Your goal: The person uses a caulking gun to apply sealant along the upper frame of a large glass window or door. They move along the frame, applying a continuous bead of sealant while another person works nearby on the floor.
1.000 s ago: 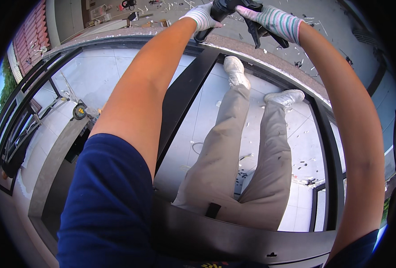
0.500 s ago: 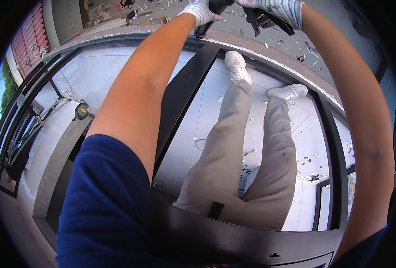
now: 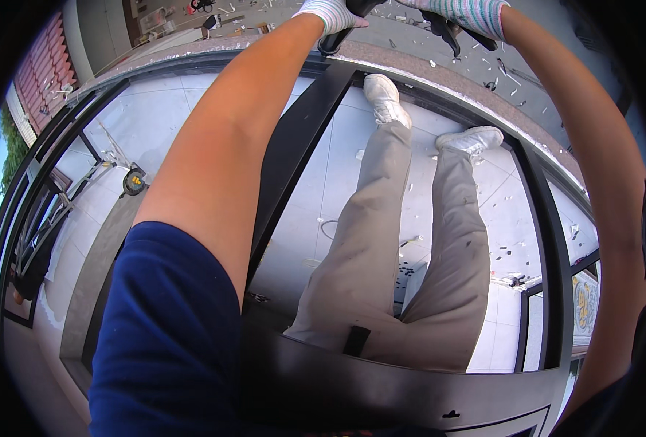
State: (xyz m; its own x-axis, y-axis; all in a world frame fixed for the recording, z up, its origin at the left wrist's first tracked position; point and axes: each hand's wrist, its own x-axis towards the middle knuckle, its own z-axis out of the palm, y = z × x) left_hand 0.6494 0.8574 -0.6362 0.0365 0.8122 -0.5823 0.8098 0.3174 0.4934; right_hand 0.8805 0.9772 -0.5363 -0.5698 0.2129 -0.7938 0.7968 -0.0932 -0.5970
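My left hand [image 3: 330, 14], in a white striped knit glove, is at the top edge, closed round a dark rounded part [image 3: 365, 6]. My right hand [image 3: 476, 13], gloved alike, lies to its right, closed on a black tool [image 3: 450, 33] with lever-like prongs hanging below the fingers. The upper frame edge cuts off the fingertips and most of the tool, so its exact kind does not show. Just under my left hand a short black piece with a rounded end [image 3: 330, 45] sticks out; whether it joins the tool is unclear.
A black metal frame [image 3: 304, 146] crosses in front of me, with bars on both sides. Beyond a stone sill [image 3: 439, 87], scraps litter grey ground. My white shoes [image 3: 385, 98] stand on pale tiles, scattered with debris. A round black-and-yellow item [image 3: 133, 180] lies left.
Both hands have shifted slightly upward in the picture, the right one also a little rightward. The frame and legs shift only slightly. Each hand keeps its grip.
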